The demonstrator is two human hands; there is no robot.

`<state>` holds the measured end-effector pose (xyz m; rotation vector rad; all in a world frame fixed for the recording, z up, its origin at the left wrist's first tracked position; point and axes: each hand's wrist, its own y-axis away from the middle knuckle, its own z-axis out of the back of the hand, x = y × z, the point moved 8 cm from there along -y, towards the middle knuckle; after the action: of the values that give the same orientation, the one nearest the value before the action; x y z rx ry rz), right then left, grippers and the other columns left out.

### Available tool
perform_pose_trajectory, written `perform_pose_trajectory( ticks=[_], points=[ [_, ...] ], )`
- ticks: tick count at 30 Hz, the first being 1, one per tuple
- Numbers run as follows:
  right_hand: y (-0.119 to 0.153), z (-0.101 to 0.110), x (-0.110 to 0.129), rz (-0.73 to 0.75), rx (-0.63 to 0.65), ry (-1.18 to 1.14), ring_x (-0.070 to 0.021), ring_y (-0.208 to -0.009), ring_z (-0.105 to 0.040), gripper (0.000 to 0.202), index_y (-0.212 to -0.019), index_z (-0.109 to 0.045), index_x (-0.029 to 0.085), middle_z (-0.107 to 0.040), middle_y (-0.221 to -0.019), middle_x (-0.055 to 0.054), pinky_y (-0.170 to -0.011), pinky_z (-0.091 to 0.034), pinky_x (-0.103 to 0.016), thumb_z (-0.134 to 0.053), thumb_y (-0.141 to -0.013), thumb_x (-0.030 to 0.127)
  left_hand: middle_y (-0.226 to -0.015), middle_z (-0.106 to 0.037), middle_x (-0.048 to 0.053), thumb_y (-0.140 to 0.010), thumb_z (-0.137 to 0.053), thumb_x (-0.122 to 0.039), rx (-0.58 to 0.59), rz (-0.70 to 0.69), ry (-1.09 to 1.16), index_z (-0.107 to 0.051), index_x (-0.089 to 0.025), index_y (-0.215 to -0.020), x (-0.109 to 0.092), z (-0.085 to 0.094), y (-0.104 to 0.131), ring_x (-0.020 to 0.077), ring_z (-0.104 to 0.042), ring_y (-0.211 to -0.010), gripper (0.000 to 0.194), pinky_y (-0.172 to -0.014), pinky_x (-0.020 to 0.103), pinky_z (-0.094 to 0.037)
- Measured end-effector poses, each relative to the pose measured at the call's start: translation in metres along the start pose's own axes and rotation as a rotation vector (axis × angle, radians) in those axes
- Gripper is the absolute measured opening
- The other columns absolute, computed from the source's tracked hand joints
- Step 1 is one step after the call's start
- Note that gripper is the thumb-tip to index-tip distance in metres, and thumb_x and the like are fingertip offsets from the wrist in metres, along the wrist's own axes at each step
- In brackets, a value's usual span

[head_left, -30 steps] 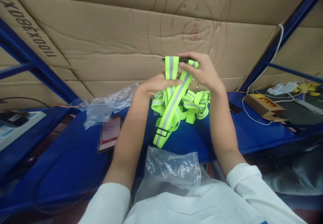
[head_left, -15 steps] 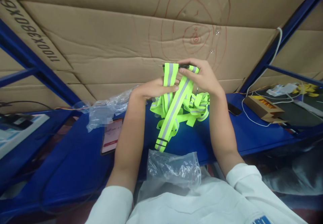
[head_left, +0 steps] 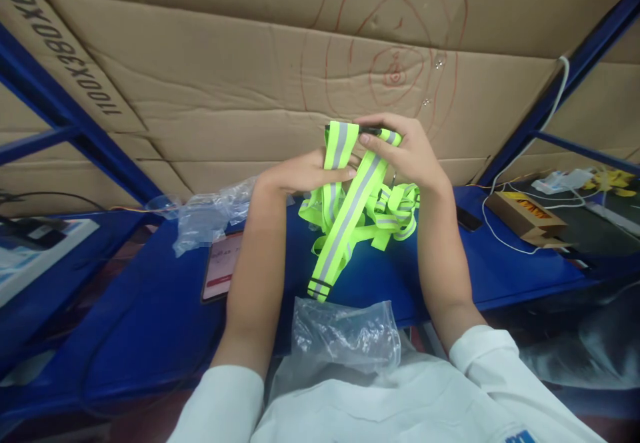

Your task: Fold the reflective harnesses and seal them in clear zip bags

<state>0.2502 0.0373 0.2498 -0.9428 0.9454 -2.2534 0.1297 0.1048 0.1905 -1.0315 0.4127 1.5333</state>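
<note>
A neon yellow reflective strap [head_left: 350, 220] with a grey stripe hangs in folds between my hands, above the blue table. My left hand [head_left: 313, 171] is closed on its folds, the thumb lying across the front and the other fingers mostly hidden behind. Higher up, my right hand [head_left: 400, 146] pinches the strap close to a black buckle [head_left: 370, 130]. More of the strap lies bunched [head_left: 400, 210] below my right wrist. One long end slants down toward me, with black bands near its tip. A clear plastic bag [head_left: 345, 333] lies at the table's front edge against my shirt.
Crumpled clear plastic [head_left: 200, 220] and a phone with a lit screen [head_left: 220, 266] lie left of my left forearm. Rightward are a dark phone [head_left: 469, 218], a white cable [head_left: 500, 236] and an open cardboard box [head_left: 525, 220]. A cardboard wall [head_left: 225, 83] rises behind, between blue posts.
The view has shifted slightly. Both hands keep nearly the same hold on the strap, and the strap hangs almost as before.
</note>
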Motion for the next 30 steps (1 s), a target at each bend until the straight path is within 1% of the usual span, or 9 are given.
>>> perform_pose_trajectory(
  ticks=[3, 6, 8, 10, 12, 15, 20, 25, 30],
  points=[
    [0.001, 0.001, 0.000, -0.007, -0.002, 0.010, -0.0240, -0.108, -0.072, 0.034, -0.116, -0.079, 0.024, -0.078, -0.113, -0.003, -0.102, -0.055, -0.042, -0.071, -0.097, 0.051, -0.121, -0.074, 0.010, -0.093, -0.074, -0.050, -0.012, -0.033, 0.008, -0.074, -0.015, -0.120, -0.003, 0.001, 0.000, 0.0249, -0.071, -0.110, 0.044, -0.102, 0.040, -0.058],
    [0.002, 0.006, 0.007, 0.005, -0.027, 0.027, -0.0244, -0.107, -0.072, 0.033, -0.114, -0.078, 0.024, -0.077, -0.110, -0.003, -0.102, -0.056, -0.043, -0.069, -0.097, 0.051, -0.117, -0.075, 0.009, -0.087, -0.082, -0.050, -0.054, -0.075, 0.085, -0.075, -0.016, -0.115, -0.008, -0.005, -0.006, 0.0251, -0.072, -0.111, 0.044, -0.103, 0.039, -0.059],
    [0.003, 0.011, 0.014, 0.020, -0.072, 0.052, -0.0248, -0.109, -0.071, 0.030, -0.114, -0.078, 0.024, -0.077, -0.112, -0.004, -0.103, -0.056, -0.043, -0.068, -0.099, 0.048, -0.118, -0.076, 0.008, -0.082, -0.087, -0.049, -0.136, -0.088, 0.238, -0.073, -0.018, -0.119, -0.010, -0.009, -0.011, 0.0262, -0.074, -0.109, 0.051, -0.101, 0.040, -0.061],
    [0.004, 0.015, 0.022, 0.044, -0.120, 0.077, -0.0248, -0.110, -0.071, 0.026, -0.114, -0.078, 0.025, -0.077, -0.115, -0.004, -0.105, -0.055, -0.043, -0.068, -0.100, 0.044, -0.119, -0.076, 0.008, -0.075, -0.093, -0.047, -0.258, -0.084, 0.396, -0.070, -0.019, -0.124, -0.008, -0.011, -0.015, 0.0275, -0.075, -0.106, 0.061, -0.098, 0.042, -0.063],
    [0.005, 0.015, 0.025, 0.066, -0.124, 0.091, -0.0246, -0.111, -0.070, 0.023, -0.116, -0.077, 0.025, -0.076, -0.116, -0.005, -0.105, -0.055, -0.043, -0.067, -0.100, 0.039, -0.119, -0.077, 0.007, -0.070, -0.097, -0.042, -0.329, -0.055, 0.466, -0.070, -0.019, -0.123, -0.004, -0.014, -0.017, 0.0278, -0.076, -0.104, 0.064, -0.097, 0.042, -0.064],
    [0.003, 0.008, 0.022, 0.077, -0.069, 0.086, -0.0242, -0.110, -0.070, 0.022, -0.116, -0.077, 0.024, -0.076, -0.114, -0.004, -0.104, -0.054, -0.043, -0.068, -0.099, 0.036, -0.121, -0.077, 0.008, -0.069, -0.098, -0.037, -0.341, -0.004, 0.430, -0.072, -0.017, -0.120, 0.003, -0.013, -0.017, 0.0277, -0.076, -0.107, 0.060, -0.097, 0.040, -0.064],
    [0.000, 0.001, 0.019, 0.048, -0.036, 0.073, -0.0251, -0.112, -0.069, 0.023, -0.115, -0.077, 0.024, -0.075, -0.114, -0.005, -0.105, -0.053, -0.044, -0.067, -0.099, 0.039, -0.120, -0.077, 0.008, -0.070, -0.097, -0.040, -0.346, 0.039, 0.348, -0.072, -0.018, -0.123, 0.012, -0.001, -0.010, 0.0293, -0.075, -0.110, 0.062, -0.097, 0.042, -0.064],
    [0.002, 0.004, 0.021, -0.009, -0.054, 0.066, -0.0261, -0.113, -0.069, 0.024, -0.114, -0.077, 0.026, -0.075, -0.116, -0.005, -0.106, -0.053, -0.044, -0.067, -0.099, 0.042, -0.123, -0.076, 0.008, -0.072, -0.096, -0.041, -0.314, 0.022, 0.336, -0.071, -0.018, -0.125, 0.008, -0.005, -0.012, 0.0309, -0.073, -0.114, 0.063, -0.100, 0.044, -0.063],
    [0.002, 0.005, 0.020, -0.014, -0.075, 0.084, -0.0254, -0.106, -0.071, 0.020, -0.109, -0.078, 0.024, -0.077, -0.109, -0.004, -0.102, -0.054, -0.044, -0.069, -0.096, 0.037, -0.124, -0.075, 0.009, -0.066, -0.099, -0.037, -0.306, 0.021, 0.344, -0.070, -0.018, -0.126, 0.006, -0.006, -0.012, 0.0307, -0.073, -0.115, 0.069, -0.097, 0.041, -0.064]
  ],
)
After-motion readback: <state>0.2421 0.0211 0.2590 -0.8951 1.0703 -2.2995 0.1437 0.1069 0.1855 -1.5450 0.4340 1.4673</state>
